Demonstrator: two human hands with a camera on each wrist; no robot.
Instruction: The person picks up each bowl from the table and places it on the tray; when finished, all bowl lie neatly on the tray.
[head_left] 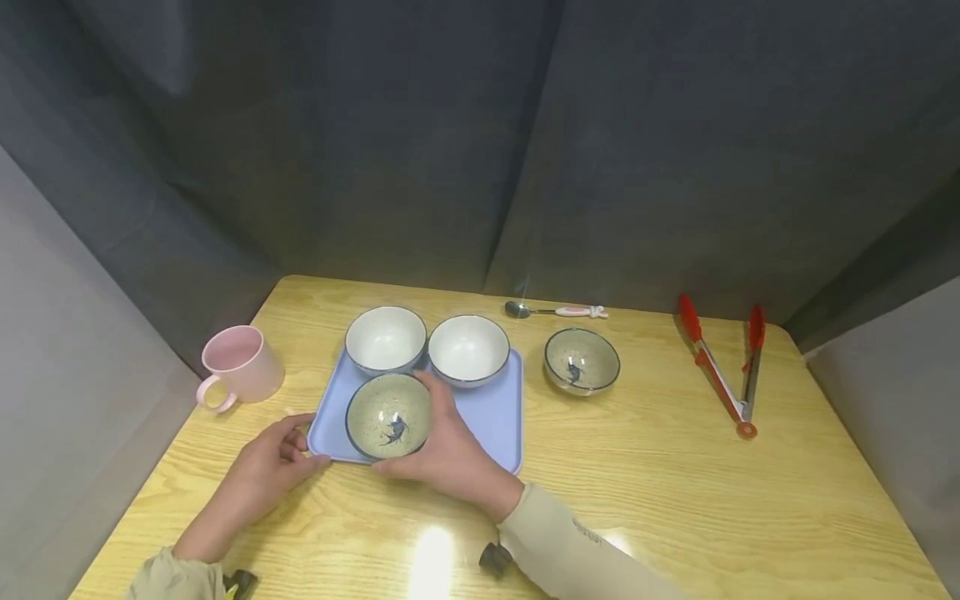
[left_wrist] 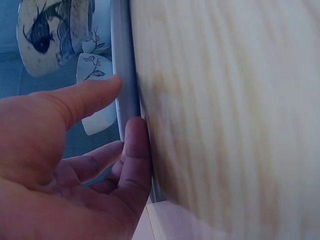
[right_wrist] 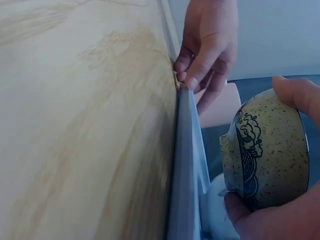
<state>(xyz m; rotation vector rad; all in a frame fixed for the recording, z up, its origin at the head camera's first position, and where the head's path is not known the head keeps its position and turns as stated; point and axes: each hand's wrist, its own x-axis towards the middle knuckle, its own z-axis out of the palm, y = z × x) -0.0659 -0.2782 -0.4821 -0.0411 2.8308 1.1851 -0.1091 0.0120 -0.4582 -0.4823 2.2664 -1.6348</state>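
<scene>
My right hand [head_left: 457, 454] grips a speckled green-beige bowl [head_left: 388, 417] by its side, fingers on the far rim and thumb at the near side. A blue fish is painted inside it. In the right wrist view this bowl [right_wrist: 272, 150] hangs just above the blue tray [right_wrist: 185, 175], apart from it. My left hand [head_left: 262, 471] pinches the near left corner of the tray [head_left: 487, 417], thumb on the rim, as the left wrist view shows. Two white bowls with dark rims, the left one [head_left: 386, 337] and the right one [head_left: 468, 348], stand side by side on the tray's far part.
A second speckled bowl [head_left: 582, 361] stands right of the tray. Behind it lies a spoon [head_left: 557, 311] with a pink-and-white handle. Red-tipped tongs [head_left: 720, 375] lie spread at the right. A pink mug [head_left: 243, 364] stands at the left. Dark curtain [head_left: 375, 150] hangs behind the wooden table [head_left: 675, 500].
</scene>
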